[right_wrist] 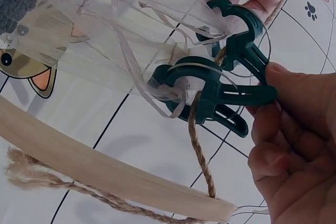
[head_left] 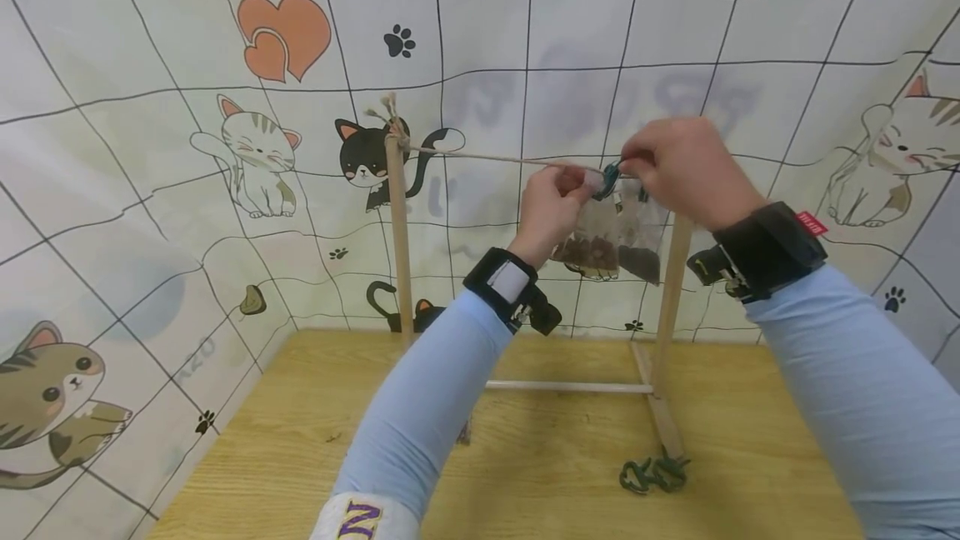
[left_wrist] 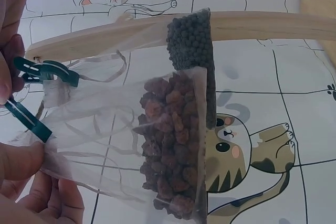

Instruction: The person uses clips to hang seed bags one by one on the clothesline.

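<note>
My left hand (head_left: 551, 207) pinches the gathered top of a sheer mesh bag holding reddish-brown pebbles (left_wrist: 170, 145), up at the twine (right_wrist: 199, 150). From the other side, my right hand (head_left: 693, 169) grips the handles of a green plastic clip (right_wrist: 249, 38) between thumb and fingers, its jaws at the bag's top and the twine. Right beside it, a second green clip (right_wrist: 197, 72) clamps another mesh bag to the twine. Small dark grey beads (left_wrist: 190, 40) fill the bottom of that bag. Both bags hang below the line, near the right post.
A wooden stand carries the twine between its left post (head_left: 400, 232) and right post (head_left: 672, 298). A white crossbar (head_left: 570, 387) joins them low down. Several green clips (head_left: 652, 475) lie on the wooden table (head_left: 540, 482) by the right foot. A cat-print cloth (head_left: 480, 32) hangs behind.
</note>
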{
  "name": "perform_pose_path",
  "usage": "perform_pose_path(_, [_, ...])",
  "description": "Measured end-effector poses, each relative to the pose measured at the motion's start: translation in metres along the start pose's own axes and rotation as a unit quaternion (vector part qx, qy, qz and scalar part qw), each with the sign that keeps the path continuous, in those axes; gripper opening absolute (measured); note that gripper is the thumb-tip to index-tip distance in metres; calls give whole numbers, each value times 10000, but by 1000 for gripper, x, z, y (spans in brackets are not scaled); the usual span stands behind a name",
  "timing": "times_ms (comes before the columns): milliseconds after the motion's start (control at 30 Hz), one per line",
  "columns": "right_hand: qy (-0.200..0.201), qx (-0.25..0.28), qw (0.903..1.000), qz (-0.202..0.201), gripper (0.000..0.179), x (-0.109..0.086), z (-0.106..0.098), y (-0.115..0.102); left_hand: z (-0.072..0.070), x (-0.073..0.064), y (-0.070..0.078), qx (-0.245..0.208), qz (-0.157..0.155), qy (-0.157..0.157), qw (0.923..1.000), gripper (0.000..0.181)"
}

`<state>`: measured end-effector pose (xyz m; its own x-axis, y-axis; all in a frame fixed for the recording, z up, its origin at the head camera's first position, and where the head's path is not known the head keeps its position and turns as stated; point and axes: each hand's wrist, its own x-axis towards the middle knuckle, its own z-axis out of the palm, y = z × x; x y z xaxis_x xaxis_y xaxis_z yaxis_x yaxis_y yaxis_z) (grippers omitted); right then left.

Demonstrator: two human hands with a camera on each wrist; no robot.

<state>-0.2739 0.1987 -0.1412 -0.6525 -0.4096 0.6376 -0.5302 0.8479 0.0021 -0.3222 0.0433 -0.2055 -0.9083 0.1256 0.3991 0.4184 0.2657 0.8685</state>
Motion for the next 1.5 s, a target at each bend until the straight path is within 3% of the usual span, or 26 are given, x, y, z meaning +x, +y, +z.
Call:
perform_pose_path(167, [-244,-36,9997,-27,13,0,1,2,-1,0,-2,-184,-52,-47,9998,18])
perform_pose_path(433, [-607,-72,9981,-115,17,-4,2,2,-4,-1,-12,55,15,-16,10000,18])
perform_pose_path(700, [-538,130,9984,-96,25,-7,5,3,-7,-7,-17,150,64,-241,9996,19])
perform_pose_path(867, [-497,99,9986,-154,30,-11,4,2,-13,-16,-20,291,190,-416,9985,21])
perform_pose_path(1033, [-399,164,9990,-105,35,-19,-2,0,-29,-33,-23,599,484,-410,9962,25])
perform_pose_path(1200, [531,282,9980,-216,25,-38,-4,-3,-52,-55,-23,1222,1205,-322,9846,29])
perform_pose_path(1300, [1171,366,9918,-359,18,-54,-3,-5,-66,-65,-22,1629,1679,-137,9722,31])
perform_pose_path(1500, [1898,412,9801,-416,20,-83,7,-6,-88,-80,-27,2246,2398,320,9439,32])
